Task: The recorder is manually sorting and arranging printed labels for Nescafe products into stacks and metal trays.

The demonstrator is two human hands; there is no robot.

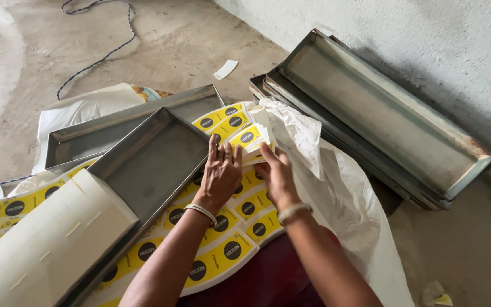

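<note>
Head view, looking down at a person seated on the concrete floor [188,40]. Both hands meet at the centre of the frame over a sheet of yellow labels [223,250], each label bearing a black disc. The left hand [221,173] lies palm down with fingers extended and slightly spread, its fingertips resting against a small stack of yellow labels [252,139]. The right hand [277,176] is partly closed, its thumb and fingers pinching the near edge of the same stack. The stack lies at about twelve o'clock from both hands, touching them; its long axis runs roughly from eight o'clock to two o'clock. Neither hand is clearly nearer, though only the right one grips.

At nine o'clock from the hands a grey metal tray [149,165] rests partly on the label sheet, with a second tray [103,133] behind it at ten o'clock. A rolled white backing sheet [46,239] lies across the near tray's lower corner at eight o'clock. A white woven sack [336,193] spreads at three o'clock, and long metal trays [370,113] are stacked against the wall at two o'clock.
</note>
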